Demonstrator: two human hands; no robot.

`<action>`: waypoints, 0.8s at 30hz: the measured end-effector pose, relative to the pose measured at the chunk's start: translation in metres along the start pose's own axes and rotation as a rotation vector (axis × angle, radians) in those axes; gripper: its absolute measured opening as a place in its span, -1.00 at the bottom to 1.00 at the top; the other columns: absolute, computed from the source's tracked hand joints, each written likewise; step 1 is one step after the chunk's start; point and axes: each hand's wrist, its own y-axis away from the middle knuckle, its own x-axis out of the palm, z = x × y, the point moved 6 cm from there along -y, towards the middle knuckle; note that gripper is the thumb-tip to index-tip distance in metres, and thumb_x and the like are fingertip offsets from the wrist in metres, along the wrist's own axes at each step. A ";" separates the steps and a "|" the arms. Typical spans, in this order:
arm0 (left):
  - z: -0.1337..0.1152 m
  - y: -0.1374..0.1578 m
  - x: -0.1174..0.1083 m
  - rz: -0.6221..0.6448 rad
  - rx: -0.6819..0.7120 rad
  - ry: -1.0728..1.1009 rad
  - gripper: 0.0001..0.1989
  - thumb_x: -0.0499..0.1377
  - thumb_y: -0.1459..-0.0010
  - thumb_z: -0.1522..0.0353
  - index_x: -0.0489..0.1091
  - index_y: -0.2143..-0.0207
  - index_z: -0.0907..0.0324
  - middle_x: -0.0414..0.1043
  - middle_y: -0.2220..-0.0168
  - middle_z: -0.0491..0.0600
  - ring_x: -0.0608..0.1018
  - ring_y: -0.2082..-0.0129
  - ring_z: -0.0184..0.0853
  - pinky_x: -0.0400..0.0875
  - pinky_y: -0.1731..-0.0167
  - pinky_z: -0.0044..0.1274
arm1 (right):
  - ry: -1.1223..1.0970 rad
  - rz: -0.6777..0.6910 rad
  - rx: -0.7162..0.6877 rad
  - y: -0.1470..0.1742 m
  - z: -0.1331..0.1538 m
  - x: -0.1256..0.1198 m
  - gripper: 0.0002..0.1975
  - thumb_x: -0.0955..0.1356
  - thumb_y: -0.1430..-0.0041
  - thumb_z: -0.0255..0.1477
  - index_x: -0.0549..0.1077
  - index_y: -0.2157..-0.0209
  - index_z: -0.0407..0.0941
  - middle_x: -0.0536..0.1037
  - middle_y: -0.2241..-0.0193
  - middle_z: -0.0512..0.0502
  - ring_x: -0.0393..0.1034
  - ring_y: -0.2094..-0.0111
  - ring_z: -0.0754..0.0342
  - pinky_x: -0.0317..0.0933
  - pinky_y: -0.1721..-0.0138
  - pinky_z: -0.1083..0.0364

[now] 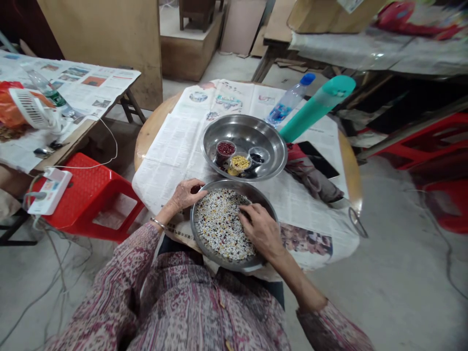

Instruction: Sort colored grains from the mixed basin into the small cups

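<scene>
A steel basin [272, 208] holding a mix of white grains with black, red and yellow beans [219, 219] sits at the near edge of the round table. My left hand [187, 193] grips its left rim, thumb on top and fingers partly hidden. Over the mix, my right hand [261, 229] is bent with fingertips touching the grains; whatever it pinches is too small to make out. Just behind stands a larger steel basin [243, 127] with three clear cups: red beans [225, 148], yellow beans [240, 163] and black beans [257, 158].
Newspaper [164, 151] covers the table. A bottle [290, 100], a green cylinder [318, 107], a dark flat slab [318, 158] and a grey cloth [310, 178] lie right of the basins. A red stool [91, 200] bearing a power strip [50, 191] stands left.
</scene>
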 end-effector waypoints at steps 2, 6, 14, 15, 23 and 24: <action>0.000 0.000 0.000 -0.002 -0.003 -0.004 -0.84 0.28 -0.15 0.34 0.53 0.25 0.25 0.51 0.43 -0.07 0.46 0.47 -0.43 0.35 0.38 -0.58 | -0.008 0.010 0.025 -0.010 0.009 0.006 -0.75 0.26 -0.36 -0.36 0.47 0.03 -0.12 0.53 0.14 -0.20 0.43 0.07 -0.10 0.35 0.03 -0.05; 0.001 0.000 -0.001 -0.013 -0.024 -0.014 -0.85 0.28 -0.15 0.34 0.53 0.25 0.24 0.51 0.43 -0.08 0.46 0.46 -0.42 0.35 0.38 -0.58 | -0.056 0.113 -0.092 -0.014 0.052 0.024 -0.77 0.27 -0.36 -0.36 0.47 0.03 -0.10 0.51 0.14 -0.19 0.43 0.09 -0.06 0.37 0.10 0.01; 0.000 0.000 -0.002 -0.001 -0.034 -0.009 -0.84 0.28 -0.15 0.33 0.53 0.25 0.24 0.49 0.44 -0.09 0.43 0.48 -0.44 0.32 0.41 -0.58 | -0.011 0.105 -0.094 -0.005 0.026 0.017 -0.78 0.24 -0.36 -0.45 0.51 0.12 -0.09 0.52 0.18 -0.19 0.43 0.12 -0.04 0.38 0.12 0.01; 0.000 0.000 -0.002 0.000 -0.038 -0.007 -0.85 0.28 -0.15 0.34 0.53 0.25 0.24 0.48 0.45 -0.10 0.43 0.48 -0.44 0.32 0.42 -0.59 | 0.020 0.084 -0.053 -0.004 0.013 0.012 -0.78 0.24 -0.35 -0.46 0.51 0.13 -0.10 0.52 0.18 -0.20 0.43 0.11 -0.07 0.38 0.10 0.00; 0.000 0.000 -0.001 -0.008 -0.046 -0.008 -0.84 0.28 -0.15 0.32 0.53 0.27 0.23 0.47 0.47 -0.10 0.43 0.48 -0.43 0.32 0.41 -0.58 | -0.048 0.049 0.042 0.028 -0.001 -0.004 -0.76 0.24 -0.36 -0.36 0.45 0.06 -0.11 0.50 0.20 -0.18 0.45 0.15 -0.07 0.36 0.06 -0.04; 0.000 0.000 -0.002 -0.009 -0.046 -0.008 -0.84 0.28 -0.15 0.32 0.54 0.27 0.23 0.47 0.47 -0.10 0.43 0.48 -0.43 0.32 0.41 -0.58 | -0.090 0.064 0.035 0.032 0.008 -0.002 -0.76 0.25 -0.36 -0.35 0.43 0.04 -0.10 0.50 0.19 -0.18 0.45 0.15 -0.06 0.37 0.06 -0.03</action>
